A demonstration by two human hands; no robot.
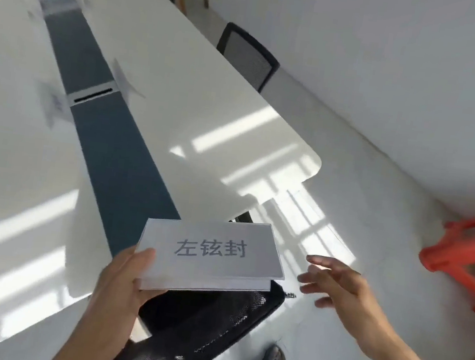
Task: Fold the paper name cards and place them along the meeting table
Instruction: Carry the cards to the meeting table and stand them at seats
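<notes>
Head view: left hand grip pinches name card corner — right hand apart.

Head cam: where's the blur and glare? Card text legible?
Head view: card in left hand sharp, print legible; right hand motion-blurred; far cards on the table smeared; sunlight bars glare on table and floor.

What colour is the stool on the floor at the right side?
The stool is orange-red; the head view shows it at its right edge.
</notes>
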